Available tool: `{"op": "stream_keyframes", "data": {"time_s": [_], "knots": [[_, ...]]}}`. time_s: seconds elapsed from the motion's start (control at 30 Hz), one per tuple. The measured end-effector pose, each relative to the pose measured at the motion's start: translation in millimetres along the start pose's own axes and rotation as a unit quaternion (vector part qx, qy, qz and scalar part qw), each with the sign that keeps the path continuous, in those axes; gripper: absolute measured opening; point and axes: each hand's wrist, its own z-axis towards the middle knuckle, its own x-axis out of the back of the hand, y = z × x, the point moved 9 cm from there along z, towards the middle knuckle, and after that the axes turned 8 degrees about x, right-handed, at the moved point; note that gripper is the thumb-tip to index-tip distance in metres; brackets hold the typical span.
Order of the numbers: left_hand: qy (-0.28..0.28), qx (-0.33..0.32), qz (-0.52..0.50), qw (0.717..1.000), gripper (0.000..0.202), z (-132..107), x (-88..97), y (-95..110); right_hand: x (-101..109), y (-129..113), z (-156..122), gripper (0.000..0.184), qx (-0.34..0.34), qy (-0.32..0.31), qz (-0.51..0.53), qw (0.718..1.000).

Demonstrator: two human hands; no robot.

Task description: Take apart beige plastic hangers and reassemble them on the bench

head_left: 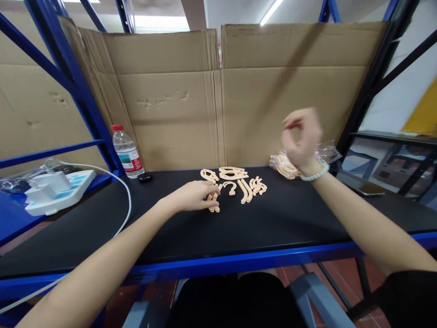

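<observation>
My left hand (196, 196) is low over the table, its thumb and fingers closed about a pair of pale curved wooden strips (214, 208) lying there. Beside them are a hooked wooden piece (232, 187), two long curved strips (246, 191) and a cluster of small curved pieces (258, 186). Farther back lie oval wooden pieces (234, 173) and a smaller looped piece (209, 175). My right hand (303, 136), with a beaded bracelet, is raised at the right and blurred. Its thumb and fingertips meet in a ring; anything between them is too small to make out.
A clear plastic bag (285, 165) of pale pieces sits behind my right wrist. At the left stand a water bottle (128, 152), a small black object (145, 177) and a power strip (61, 191) with a white cable (128, 196). Cardboard (170, 105) walls the back; a phone-like slab (370, 192) lies right.
</observation>
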Motion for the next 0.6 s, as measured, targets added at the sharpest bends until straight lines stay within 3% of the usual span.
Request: {"op": "stream_keyframes", "data": {"time_s": [0.07,0.13,0.2,0.27,0.33,0.43,0.6], "knots": [[0.005,-0.003,-0.004,1.000,0.020,0,0.0,0,-37,14,-13,0.015,-0.068,-0.068,0.051,0.994],[0.016,-0.010,-0.011,1.000,0.021,0,2.5,-1,-88,10,-35,0.015,-0.096,-0.212,0.110,0.966],[0.023,-0.018,-0.022,0.999,0.024,-1,5.6,-2,-125,-14,-57,0.021,-0.033,-0.318,0.134,0.938],[0.024,-0.025,-0.032,0.999,0.025,-2,7.2,-3,-148,-44,-75,0.025,0.059,-0.387,0.140,0.909],[0.018,-0.031,-0.039,0.999,0.033,-3,5.3,-2,-161,-65,-88,0.024,0.115,-0.431,0.141,0.884],[0.004,-0.039,-0.046,0.998,0.049,-2,-3.8,2,-173,-76,-100,0.024,0.133,-0.476,0.137,0.858],[0.001,-0.023,-0.031,0.999,0.030,6,-18.5,0,-177,-76,-104,0.022,0.117,-0.486,0.130,0.856]]}}
